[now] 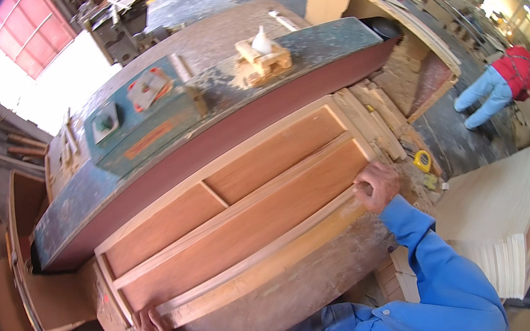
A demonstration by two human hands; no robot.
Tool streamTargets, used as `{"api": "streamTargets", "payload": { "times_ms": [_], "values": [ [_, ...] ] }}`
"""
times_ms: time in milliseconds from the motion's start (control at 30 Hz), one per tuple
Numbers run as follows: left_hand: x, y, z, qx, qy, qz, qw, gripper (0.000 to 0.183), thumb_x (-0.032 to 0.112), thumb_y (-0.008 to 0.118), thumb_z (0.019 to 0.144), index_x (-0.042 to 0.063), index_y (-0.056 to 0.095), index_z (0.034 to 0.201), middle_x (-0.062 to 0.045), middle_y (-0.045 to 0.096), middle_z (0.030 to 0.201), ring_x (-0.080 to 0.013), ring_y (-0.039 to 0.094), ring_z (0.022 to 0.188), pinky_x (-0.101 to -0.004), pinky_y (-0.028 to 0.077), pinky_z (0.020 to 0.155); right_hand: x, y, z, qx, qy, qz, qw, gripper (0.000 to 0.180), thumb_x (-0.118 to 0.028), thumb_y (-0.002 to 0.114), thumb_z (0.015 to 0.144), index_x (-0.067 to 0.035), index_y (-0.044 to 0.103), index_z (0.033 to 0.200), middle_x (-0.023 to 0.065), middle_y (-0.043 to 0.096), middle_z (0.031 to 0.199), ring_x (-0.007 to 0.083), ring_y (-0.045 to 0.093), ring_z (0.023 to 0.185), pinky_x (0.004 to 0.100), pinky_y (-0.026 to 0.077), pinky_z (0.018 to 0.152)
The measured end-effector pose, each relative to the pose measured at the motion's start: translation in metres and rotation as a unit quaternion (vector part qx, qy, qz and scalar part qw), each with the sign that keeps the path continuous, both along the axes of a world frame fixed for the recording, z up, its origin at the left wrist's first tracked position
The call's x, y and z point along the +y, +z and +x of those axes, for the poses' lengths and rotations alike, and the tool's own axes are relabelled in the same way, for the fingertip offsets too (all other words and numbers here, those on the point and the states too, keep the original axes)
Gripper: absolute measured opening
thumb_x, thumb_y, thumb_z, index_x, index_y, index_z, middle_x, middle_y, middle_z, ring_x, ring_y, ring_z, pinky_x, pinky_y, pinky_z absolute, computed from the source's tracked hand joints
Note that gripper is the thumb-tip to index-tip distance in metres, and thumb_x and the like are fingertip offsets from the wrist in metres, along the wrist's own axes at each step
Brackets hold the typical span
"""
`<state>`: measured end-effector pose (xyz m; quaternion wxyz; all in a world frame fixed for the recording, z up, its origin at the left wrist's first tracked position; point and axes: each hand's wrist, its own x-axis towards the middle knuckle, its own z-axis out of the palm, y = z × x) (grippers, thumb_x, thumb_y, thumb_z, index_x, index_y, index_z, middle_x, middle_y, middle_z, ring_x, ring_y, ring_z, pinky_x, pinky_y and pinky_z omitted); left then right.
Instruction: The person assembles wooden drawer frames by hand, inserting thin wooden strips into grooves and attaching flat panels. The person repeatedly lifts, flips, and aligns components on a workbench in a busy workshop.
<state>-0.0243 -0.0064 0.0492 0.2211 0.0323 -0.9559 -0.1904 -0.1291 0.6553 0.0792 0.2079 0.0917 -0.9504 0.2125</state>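
A framed wooden panel [243, 190] lies on a worn workbench [286, 302] in front of me. Pale wood strips border its reddish-brown boards, a long rail divides it lengthwise, and a short strip splits the far half. At its near left corner my left hand [152, 325] has its fingers curled over the frame. My right hand [377, 186] grips the near right corner, thumb and fingers bent around the edge. A yellow-tinted wood strip [280, 262] runs along the panel's near side, between both hands. The undersides of the fingers are hidden.
Behind the panel stands a long bench-like box [234, 103] carrying a green case [144, 127] and a wooden block with a white-tipped bottle [264, 54]. A yellow tape measure [422, 161] sits right, near stacked boards [497, 217]. Two people [501, 81] are farther off right.
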Motion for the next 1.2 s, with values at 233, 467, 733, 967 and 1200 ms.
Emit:
{"api": "streamTargets", "payload": {
  "times_ms": [233, 467, 733, 967, 1200],
  "values": [
    [0.004, 0.003, -0.004, 0.016, -0.019, -0.005, 1.000, 0.036, 0.027, 0.051, 0.100, 0.004, 0.077, 0.095, -0.019, 0.069, 0.090, -0.0373, 0.064, 0.083, -0.0473, 0.052, 0.075, 0.000, -0.005, 0.000, 0.029, -0.007, -0.006, 1.000, 0.013, -0.016, 0.075, 0.070, -0.011, 0.067, 0.078, 0.0092, 0.066, 0.077, 0.0324, 0.065, 0.082, 0.0444, 0.053, 0.071],
    [0.004, 0.013, 0.001, 0.010, 0.027, -0.005, 1.000, 0.015, 0.016, 0.063, 0.087, 0.006, 0.074, 0.088, -0.017, 0.066, 0.087, -0.0378, 0.064, 0.081, -0.0481, 0.052, 0.073, -0.004, -0.008, 0.001, -0.001, 0.011, 0.002, 1.000, 0.012, -0.011, 0.072, 0.071, -0.007, 0.066, 0.082, 0.0142, 0.067, 0.084, 0.0385, 0.064, 0.086, 0.0474, 0.053, 0.081],
    [0.003, 0.014, 0.001, 0.023, 0.029, -0.003, 0.999, 0.017, 0.022, 0.066, 0.087, 0.006, 0.072, 0.086, -0.015, 0.067, 0.087, -0.0372, 0.063, 0.082, -0.0477, 0.051, 0.075, 0.001, -0.015, 0.001, -0.001, 0.032, 0.006, 0.999, 0.012, -0.013, 0.069, 0.076, -0.005, 0.066, 0.084, 0.0156, 0.067, 0.086, 0.0407, 0.063, 0.090, 0.0496, 0.051, 0.087],
    [0.001, 0.015, 0.002, 0.028, 0.034, -0.003, 0.999, 0.014, 0.019, 0.068, 0.084, 0.006, 0.072, 0.084, -0.014, 0.067, 0.086, -0.0362, 0.063, 0.082, -0.0472, 0.051, 0.074, -0.002, -0.017, 0.002, 0.004, 0.016, 0.028, 0.999, 0.013, -0.016, 0.069, 0.078, -0.005, 0.066, 0.084, 0.0145, 0.067, 0.086, 0.0399, 0.063, 0.087, 0.0483, 0.052, 0.081],
    [-0.002, 0.004, 0.005, 0.031, 0.016, 0.001, 0.999, 0.017, 0.020, 0.065, 0.088, 0.005, 0.073, 0.088, -0.016, 0.066, 0.088, -0.0366, 0.063, 0.083, -0.0468, 0.051, 0.075, 0.002, -0.016, 0.006, 0.015, -0.003, 0.043, 0.999, 0.013, -0.018, 0.075, 0.076, -0.009, 0.068, 0.082, 0.0121, 0.068, 0.085, 0.0372, 0.065, 0.087, 0.0471, 0.052, 0.079]
  ]
}}
